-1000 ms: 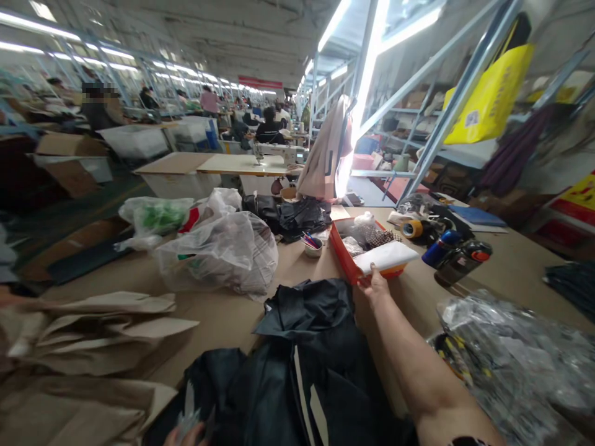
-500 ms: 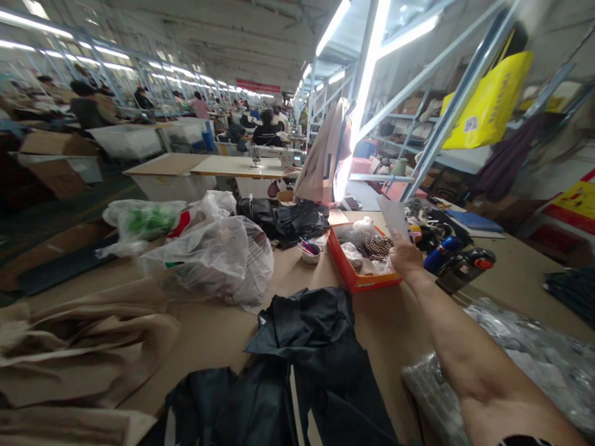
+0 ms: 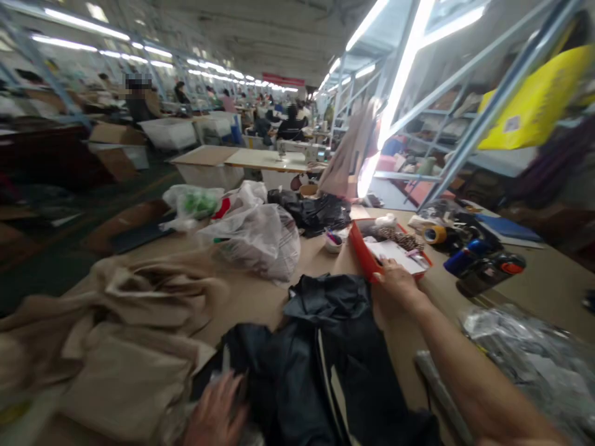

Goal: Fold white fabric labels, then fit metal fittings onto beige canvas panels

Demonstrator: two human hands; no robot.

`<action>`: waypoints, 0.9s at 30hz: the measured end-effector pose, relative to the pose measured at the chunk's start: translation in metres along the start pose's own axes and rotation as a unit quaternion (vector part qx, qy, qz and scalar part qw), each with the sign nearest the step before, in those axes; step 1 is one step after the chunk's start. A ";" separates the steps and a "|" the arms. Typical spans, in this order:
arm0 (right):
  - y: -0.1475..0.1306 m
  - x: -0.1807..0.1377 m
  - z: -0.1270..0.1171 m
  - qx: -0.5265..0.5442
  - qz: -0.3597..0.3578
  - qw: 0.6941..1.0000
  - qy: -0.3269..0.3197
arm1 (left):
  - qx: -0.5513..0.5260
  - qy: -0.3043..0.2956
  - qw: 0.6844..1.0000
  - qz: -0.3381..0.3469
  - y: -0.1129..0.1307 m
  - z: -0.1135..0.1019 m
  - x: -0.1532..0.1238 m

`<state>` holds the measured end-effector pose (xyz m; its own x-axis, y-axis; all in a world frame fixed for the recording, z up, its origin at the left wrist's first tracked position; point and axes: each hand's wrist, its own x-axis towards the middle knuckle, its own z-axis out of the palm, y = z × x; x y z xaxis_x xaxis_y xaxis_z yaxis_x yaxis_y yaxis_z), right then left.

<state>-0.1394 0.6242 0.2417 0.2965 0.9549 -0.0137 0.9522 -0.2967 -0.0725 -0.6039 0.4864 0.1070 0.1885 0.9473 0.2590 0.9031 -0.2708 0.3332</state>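
Note:
My right hand (image 3: 398, 282) reaches over the near rim of an orange-red box (image 3: 365, 257), fingers stretched out at the edge of a white sheet of paper (image 3: 400, 255) lying inside. Whatever is under those fingertips is hidden. Brown beaded-looking bundles (image 3: 395, 235) and small plastic bags share the box. Low in the view, my left hand (image 3: 216, 412) is blurred, its fingers apart over the sleeve side of a dark jacket (image 3: 297, 359) with light strips. Some clear plastic shows around that hand, but I cannot make out what it is.
Beige fabric (image 3: 134, 347) is heaped at left. Behind the jacket are a filled clear plastic bag (image 3: 260, 238), a small cup of pens (image 3: 333, 241) and black fabric (image 3: 316, 210). Bottles (image 3: 490, 272), yellow tape (image 3: 434, 234) and plastic packaging (image 3: 525, 353) are at right.
The white sheet, held up in my right hand before, now lies in the box. My right hand has come down to the near rim. My left hand has entered at the bottom; the view has turned left.

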 end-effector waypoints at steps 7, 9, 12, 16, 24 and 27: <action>-0.157 -0.178 0.004 0.278 -0.378 0.873 -0.134 | -0.185 -0.015 0.956 -0.225 -0.007 -0.033 -0.014; -0.207 -0.226 0.012 0.279 -0.441 0.822 -0.229 | -0.216 -0.022 0.946 -0.239 -0.014 -0.033 -0.029; -0.267 -0.254 0.047 0.225 -0.414 0.844 -0.257 | -0.276 -0.031 0.932 -0.233 -0.013 -0.041 -0.047; -0.306 -0.238 0.100 0.192 -0.380 0.869 -0.251 | -0.349 -0.027 0.905 -0.240 -0.014 -0.058 -0.062; -0.318 -0.278 0.124 0.176 -0.298 0.921 -0.178 | -0.514 -0.113 0.764 -0.373 -0.051 -0.080 -0.087; -0.329 -0.299 0.116 0.145 -0.271 0.945 -0.114 | -0.587 -0.173 0.676 -0.409 -0.056 -0.081 -0.085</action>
<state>-0.5503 0.4369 0.1544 -0.2849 0.9524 -0.1088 0.8896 0.2204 -0.4000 -0.7020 0.4068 0.1401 0.0730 0.7907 -0.6079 -0.1324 0.6118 0.7799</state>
